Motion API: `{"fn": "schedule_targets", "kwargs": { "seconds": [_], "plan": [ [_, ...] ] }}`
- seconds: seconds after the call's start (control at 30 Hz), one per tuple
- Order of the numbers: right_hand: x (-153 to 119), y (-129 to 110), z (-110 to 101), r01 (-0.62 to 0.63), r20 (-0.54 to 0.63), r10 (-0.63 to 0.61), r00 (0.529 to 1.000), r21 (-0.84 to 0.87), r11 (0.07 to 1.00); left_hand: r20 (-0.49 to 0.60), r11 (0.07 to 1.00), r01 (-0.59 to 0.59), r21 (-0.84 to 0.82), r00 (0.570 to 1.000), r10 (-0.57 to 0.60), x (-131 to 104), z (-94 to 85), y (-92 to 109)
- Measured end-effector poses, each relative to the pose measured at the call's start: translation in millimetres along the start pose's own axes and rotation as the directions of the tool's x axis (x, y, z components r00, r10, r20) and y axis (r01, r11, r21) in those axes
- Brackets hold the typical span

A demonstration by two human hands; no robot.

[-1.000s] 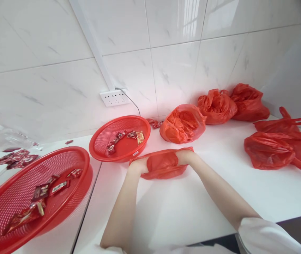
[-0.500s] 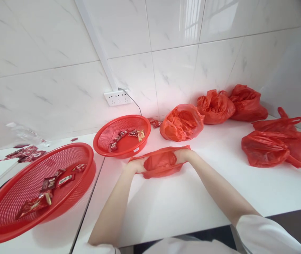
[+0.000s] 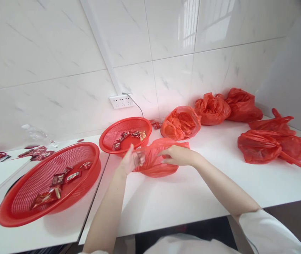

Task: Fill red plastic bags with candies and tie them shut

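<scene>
A thin red plastic bag (image 3: pixel 158 160) lies on the white table in front of me. My left hand (image 3: pixel 132 160) is at the bag's left side, palm turned inward with thumb raised and fingers loosely curled; nothing shows in it. Over the bag's right part is my right hand (image 3: pixel 175 155), its fingers spread apart and pointing left, with nothing gripped. Whether its fingertips touch the plastic is hard to tell. Just behind the bag stands a small red basket (image 3: pixel 105 137) holding several wrapped snacks (image 3: pixel 125 135).
A larger red basket (image 3: pixel 73 151) with several wrapped packets (image 3: pixel 57 180) stands at the left. Full red bags (image 3: pixel 180 123) line the wall, and crumpled red bags (image 3: pixel 258 146) lie at the right. Loose packets (image 3: pixel 36 153) and a clear plastic bottle (image 3: pixel 37 134) are at the far left.
Both hands have come out of the bag's opening and released its edges. The bag now lies flatter, its mouth no longer held wide. The view has shifted slightly.
</scene>
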State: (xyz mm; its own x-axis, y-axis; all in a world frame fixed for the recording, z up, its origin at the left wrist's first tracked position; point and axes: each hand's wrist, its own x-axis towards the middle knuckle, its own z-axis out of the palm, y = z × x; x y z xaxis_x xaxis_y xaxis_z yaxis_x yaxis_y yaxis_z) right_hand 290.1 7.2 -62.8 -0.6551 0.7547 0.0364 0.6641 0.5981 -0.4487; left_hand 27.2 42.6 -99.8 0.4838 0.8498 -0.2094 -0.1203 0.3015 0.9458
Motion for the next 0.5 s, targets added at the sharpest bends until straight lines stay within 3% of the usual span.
{"fn": "schedule_targets", "kwargs": {
  "seconds": [0.07, 0.17, 0.33, 0.43, 0.5],
  "plan": [
    [-5, -12, -6, 0.115, -0.078, -0.113, 0.991, 0.026, 0.993, -0.034, 0.943, -0.036, -0.332, 0.999, 0.026, -4, -3.8, 2],
    [-1, -14, -4, 0.175, -0.14, -0.166, 0.976, 0.054, 0.983, -0.079, 0.824, -0.073, -0.561, 0.996, 0.034, -9, -8.2, 7],
    [18, -1, 14, 0.189, -0.264, -0.153, 0.952, 0.116, 0.975, -0.045, 0.824, -0.024, -0.566, 0.999, -0.002, -17, 4.2, 11],
    [28, 1, 18, 0.253, -0.295, -0.203, 0.934, 0.144, 0.957, -0.057, 0.882, 0.046, -0.468, 0.995, -0.082, -19, 16.4, 12],
    [32, -2, 15, 0.233, -0.323, -0.185, 0.928, 0.118, 0.965, -0.042, 0.913, 0.121, -0.39, 0.988, -0.148, -19, 20.1, 14]
  ]
}}
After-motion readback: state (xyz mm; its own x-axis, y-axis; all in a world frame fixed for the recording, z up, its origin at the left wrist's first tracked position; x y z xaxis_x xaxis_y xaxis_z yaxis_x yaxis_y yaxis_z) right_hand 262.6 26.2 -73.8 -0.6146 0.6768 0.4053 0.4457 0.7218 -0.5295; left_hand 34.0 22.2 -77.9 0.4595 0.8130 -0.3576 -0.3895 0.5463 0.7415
